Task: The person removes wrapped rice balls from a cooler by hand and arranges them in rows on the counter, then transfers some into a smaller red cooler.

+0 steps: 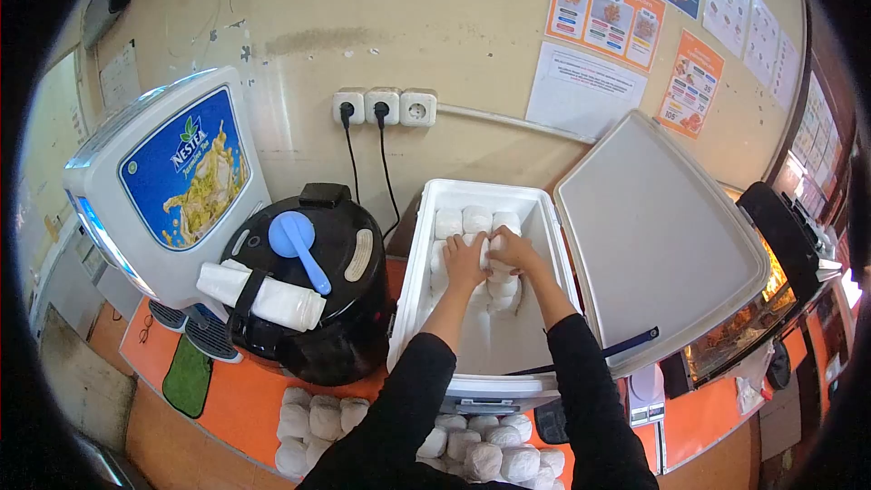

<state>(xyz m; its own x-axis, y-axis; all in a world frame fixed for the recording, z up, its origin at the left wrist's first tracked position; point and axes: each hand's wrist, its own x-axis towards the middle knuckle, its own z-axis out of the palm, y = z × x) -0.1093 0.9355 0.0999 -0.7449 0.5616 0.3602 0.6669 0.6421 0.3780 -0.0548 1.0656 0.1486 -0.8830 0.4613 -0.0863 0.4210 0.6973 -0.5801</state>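
Inside an open white cooler box [490, 345], rounded white wrapped bundles [476, 219] are stacked at the far end, with more of them down its middle. Both of my hands reach in from the front. My left hand [464, 261] curls its fingers over a bundle near the middle of the stack. Close beside it on the right, my right hand [515, 251] has its fingers bent around the bundles too. The palms and fingers partly cover what they grip. More white wrapped bundles [484, 461] lie in front of the box, partly hidden by my sleeves.
The cooler's lid [658, 254] leans at the right. Left of the box stands a black rice cooker [354, 327] with a blue scoop [292, 234] on top, beside a drink dispenser [154, 191]. A small scale [646, 395] sits at the right on the orange counter [245, 417].
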